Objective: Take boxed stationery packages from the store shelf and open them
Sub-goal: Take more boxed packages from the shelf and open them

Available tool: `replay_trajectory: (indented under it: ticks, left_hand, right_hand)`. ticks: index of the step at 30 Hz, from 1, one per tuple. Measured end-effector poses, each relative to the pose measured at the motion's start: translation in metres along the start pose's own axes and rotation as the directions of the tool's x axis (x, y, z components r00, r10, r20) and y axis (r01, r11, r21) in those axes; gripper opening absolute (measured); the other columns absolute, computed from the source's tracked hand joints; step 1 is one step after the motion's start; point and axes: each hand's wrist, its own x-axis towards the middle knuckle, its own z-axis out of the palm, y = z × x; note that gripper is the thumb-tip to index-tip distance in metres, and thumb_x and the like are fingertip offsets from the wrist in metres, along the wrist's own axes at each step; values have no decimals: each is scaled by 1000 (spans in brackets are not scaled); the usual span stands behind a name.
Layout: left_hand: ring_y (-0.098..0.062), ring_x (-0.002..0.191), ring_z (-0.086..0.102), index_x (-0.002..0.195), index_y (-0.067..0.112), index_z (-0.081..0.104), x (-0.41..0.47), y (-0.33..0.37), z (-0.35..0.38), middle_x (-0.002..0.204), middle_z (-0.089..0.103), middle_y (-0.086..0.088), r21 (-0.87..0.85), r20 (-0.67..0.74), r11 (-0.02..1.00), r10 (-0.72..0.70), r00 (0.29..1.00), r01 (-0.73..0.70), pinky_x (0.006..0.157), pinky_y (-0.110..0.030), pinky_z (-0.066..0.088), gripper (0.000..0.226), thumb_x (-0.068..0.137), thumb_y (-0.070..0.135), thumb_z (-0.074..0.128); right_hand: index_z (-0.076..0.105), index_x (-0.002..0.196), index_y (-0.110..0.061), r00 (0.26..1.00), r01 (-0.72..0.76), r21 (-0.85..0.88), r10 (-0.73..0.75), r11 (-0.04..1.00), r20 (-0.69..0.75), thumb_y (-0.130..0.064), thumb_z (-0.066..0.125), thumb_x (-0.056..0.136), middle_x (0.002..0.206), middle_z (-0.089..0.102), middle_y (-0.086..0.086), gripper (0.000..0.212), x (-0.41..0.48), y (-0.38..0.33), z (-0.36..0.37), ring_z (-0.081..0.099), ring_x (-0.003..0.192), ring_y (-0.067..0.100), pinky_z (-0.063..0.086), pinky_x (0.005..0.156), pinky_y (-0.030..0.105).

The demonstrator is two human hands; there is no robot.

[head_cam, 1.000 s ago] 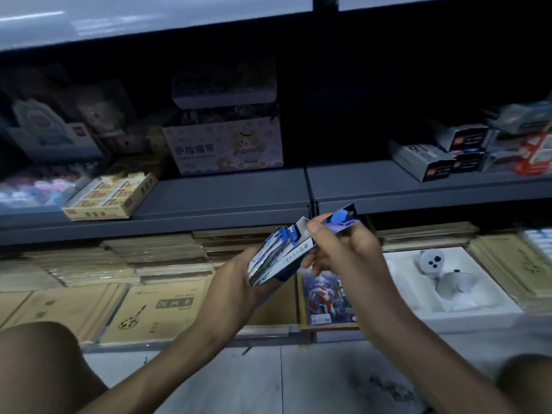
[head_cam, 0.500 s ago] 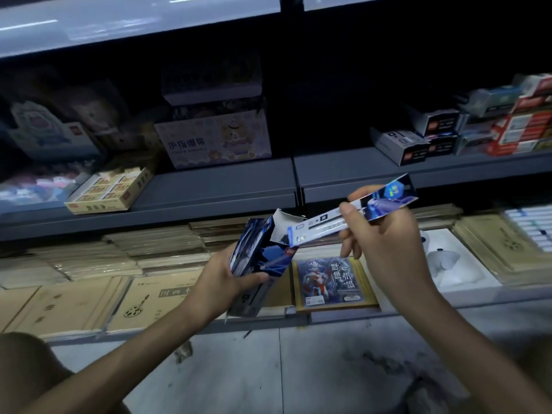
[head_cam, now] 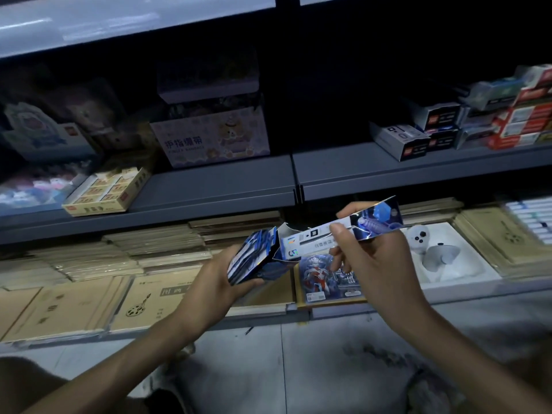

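- Now right hand pinches slim package, drawn further out of blue box than a second ago.
- Left hand grips box, near lower shelf's front edge.
- Package seems almost free; view is dim.

The box is dark blue with white streaks; the slim pack is white and grey, its far end blue with lightning-like lines; the shelf is plain grey; the notebooks are tan with black print; the carton is pale lilac with a cartoon bear.
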Motion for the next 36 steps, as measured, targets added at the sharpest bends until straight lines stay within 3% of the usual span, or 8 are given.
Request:
replay_trajectory:
  ticks: [3, 8, 13, 15, 22, 28, 33, 36]
  left_hand:
    - [15, 96, 59, 117, 39, 60, 5, -3, 7, 104, 64, 31, -7, -10, 999, 43, 999, -43, 74, -4, 41, 44, 82, 31, 85]
    - [12, 96, 60, 118, 39, 59, 16, -13, 19, 102, 61, 32, -24, -7, 997, 69, 998, -70, 75, -3, 40, 43, 84, 31, 84]
    - [5, 99, 65, 116, 44, 62, 18, -25, 30, 105, 70, 22, -148, -75, 989, -3, 997, -8, 78, -7, 45, 46, 81, 29, 86]
    - [6, 99, 65, 118, 40, 63, 19, -25, 37, 106, 71, 22, -187, -80, 982, -22, 997, 7, 77, -8, 47, 46, 81, 29, 86]
    - [4, 102, 67, 123, 34, 65, 12, -36, 46, 110, 71, 22, -213, -75, 975, -82, 994, 64, 79, -8, 48, 47, 82, 25, 86]
    - [4, 105, 66, 126, 35, 64, 2, -40, 50, 112, 71, 22, -206, -88, 974, -118, 989, 98, 82, -9, 49, 50, 82, 24, 86]
    - [9, 98, 66, 117, 38, 65, 3, -32, 50, 104, 72, 24, -248, -115, 963, -141, 983, 109, 75, -3, 45, 47, 80, 18, 87]
    - [14, 94, 64, 110, 42, 61, 4, -29, 49, 101, 69, 32, -273, -137, 957, -143, 980, 101, 71, -2, 43, 48, 80, 15, 86]
  right_hand:
    - [68, 66, -7, 1000, -15, -65, 14, 998, -22, -35, 63, 100, 56, 70, -1, 44, 3, 10, 10, 71, 62, 11, 57, 81, 37]
    - [67, 90, -33, 1000, -6, -177, 2, 984, -27, -37, 71, 91, 62, 69, -2, 6, 9, 17, 31, 68, 58, 13, 57, 63, 40]
    - [65, 100, -33, 998, -66, -141, 64, 988, -15, -39, 77, 87, 63, 66, -5, 19, 21, 19, 48, 61, 55, 6, 52, 55, 29]
    - [63, 103, -31, 997, -65, -106, 61, 992, -44, -41, 77, 86, 66, 67, -8, 24, 26, 17, 49, 61, 58, 5, 50, 59, 26]
    - [64, 87, -20, 989, -110, -134, 95, 985, -116, -38, 77, 78, 74, 70, -9, 24, 25, 15, 58, 67, 67, 9, 58, 69, 38]
    - [63, 90, -32, 993, -103, -242, 86, 965, -80, -41, 79, 76, 77, 72, -17, 23, 19, 24, 73, 69, 68, 2, 55, 64, 32]
    - [59, 99, -32, 982, -176, -99, 168, 979, -83, -46, 80, 76, 80, 77, -12, 34, 19, 15, 71, 74, 70, 14, 61, 70, 47]
    - [59, 96, -32, 980, -181, -47, 176, 982, -94, -33, 79, 84, 78, 77, -10, 23, 21, 14, 63, 74, 71, 16, 60, 72, 40]
